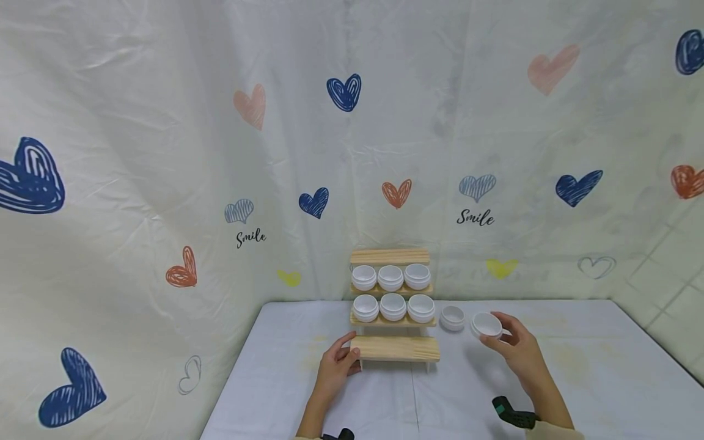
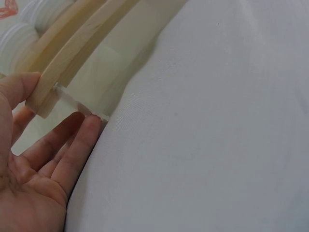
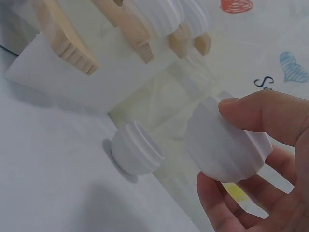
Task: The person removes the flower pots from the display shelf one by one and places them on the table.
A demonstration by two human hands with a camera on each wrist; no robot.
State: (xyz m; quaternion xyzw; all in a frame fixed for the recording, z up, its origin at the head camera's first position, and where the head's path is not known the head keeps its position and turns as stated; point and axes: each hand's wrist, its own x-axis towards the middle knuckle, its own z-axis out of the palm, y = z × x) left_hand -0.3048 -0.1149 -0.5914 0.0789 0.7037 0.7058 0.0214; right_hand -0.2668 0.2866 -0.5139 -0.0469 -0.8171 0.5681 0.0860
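Note:
A tiered wooden display stand with clear supports stands on the table. Its two middle steps each carry a row of white bowls, while the top and lowest boards are bare. At the left end of the lowest board, my left hand grips the wood; the left wrist view shows the thumb on the board's end and fingers by the clear support. My right hand holds a ribbed white bowl above the table, right of the stand. Another white bowl sits on the table between them.
A white cloth covers the table. Behind and to the left hangs a pale curtain printed with hearts, close to the back of the stand. A tiled surface shows at the right.

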